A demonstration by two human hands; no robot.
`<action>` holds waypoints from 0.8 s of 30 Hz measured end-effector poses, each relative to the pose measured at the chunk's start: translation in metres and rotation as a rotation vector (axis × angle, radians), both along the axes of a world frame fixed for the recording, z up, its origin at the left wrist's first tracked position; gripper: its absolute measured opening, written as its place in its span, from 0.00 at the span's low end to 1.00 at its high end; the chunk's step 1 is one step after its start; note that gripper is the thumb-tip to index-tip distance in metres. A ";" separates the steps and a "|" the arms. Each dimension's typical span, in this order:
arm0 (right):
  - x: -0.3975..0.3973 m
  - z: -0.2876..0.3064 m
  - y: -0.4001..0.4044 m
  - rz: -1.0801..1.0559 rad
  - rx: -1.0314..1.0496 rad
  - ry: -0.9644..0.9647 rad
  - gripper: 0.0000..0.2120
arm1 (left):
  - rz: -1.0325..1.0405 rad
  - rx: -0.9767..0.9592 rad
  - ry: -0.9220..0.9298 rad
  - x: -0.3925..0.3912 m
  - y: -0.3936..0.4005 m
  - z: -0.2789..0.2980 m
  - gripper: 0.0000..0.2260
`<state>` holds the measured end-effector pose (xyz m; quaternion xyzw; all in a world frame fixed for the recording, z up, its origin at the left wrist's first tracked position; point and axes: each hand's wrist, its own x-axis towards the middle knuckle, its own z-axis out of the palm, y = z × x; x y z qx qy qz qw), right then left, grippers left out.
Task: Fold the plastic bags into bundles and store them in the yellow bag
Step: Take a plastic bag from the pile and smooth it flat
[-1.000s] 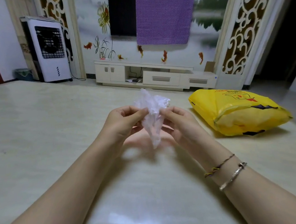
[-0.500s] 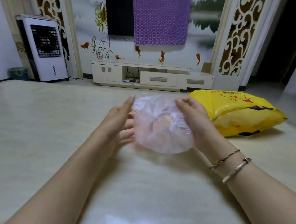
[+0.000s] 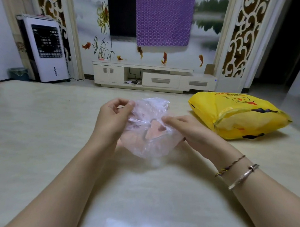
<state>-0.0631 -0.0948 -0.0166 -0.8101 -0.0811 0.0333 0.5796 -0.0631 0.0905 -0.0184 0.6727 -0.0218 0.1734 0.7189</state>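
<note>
Dead centre of the frame, a clear plastic bag (image 3: 148,131) is up off the pale table (image 3: 29,143), spread out and crinkled between both hands. The left hand (image 3: 112,120) has the bag's upper left edge, thumb and curled fingers pinched together on the film. The right hand (image 3: 189,129) sits at the bag's right side, fingertips reaching across and nipping the plastic near the middle, with part of the hand showing through the film. Two bracelets (image 3: 237,170) ring the right wrist, lower right. To the right of centre the yellow bag (image 3: 237,114) lies on its side on the table, bulging, well clear of the hands. Behind, a white TV cabinet (image 3: 153,76) runs along the wall, and a white air cooler (image 3: 45,48) stands upper left.
</note>
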 end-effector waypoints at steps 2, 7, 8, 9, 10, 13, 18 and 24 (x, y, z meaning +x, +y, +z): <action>-0.001 0.001 0.003 -0.015 0.143 0.066 0.08 | 0.083 0.054 -0.044 0.004 0.002 -0.003 0.06; 0.006 -0.003 0.001 -0.171 0.331 0.114 0.04 | 0.261 0.366 -0.038 0.007 0.006 -0.011 0.11; 0.008 -0.005 0.001 -0.215 0.304 0.089 0.04 | 0.273 0.433 -0.018 0.007 0.007 -0.012 0.11; 0.011 -0.007 0.001 -0.260 0.266 0.058 0.06 | 0.276 0.498 0.012 0.007 0.007 -0.013 0.10; 0.014 -0.008 0.000 -0.295 0.210 0.012 0.07 | 0.280 0.565 0.045 0.006 0.008 -0.015 0.11; 0.020 -0.011 -0.004 -0.363 0.010 -0.112 0.08 | 0.280 0.704 0.125 0.004 0.011 -0.019 0.12; 0.019 -0.009 -0.006 -0.331 0.016 -0.049 0.04 | 0.278 0.819 0.167 -0.001 0.010 -0.021 0.14; 0.024 -0.028 -0.006 -0.214 -0.448 -0.190 0.14 | 0.333 1.147 0.294 -0.008 0.012 -0.022 0.10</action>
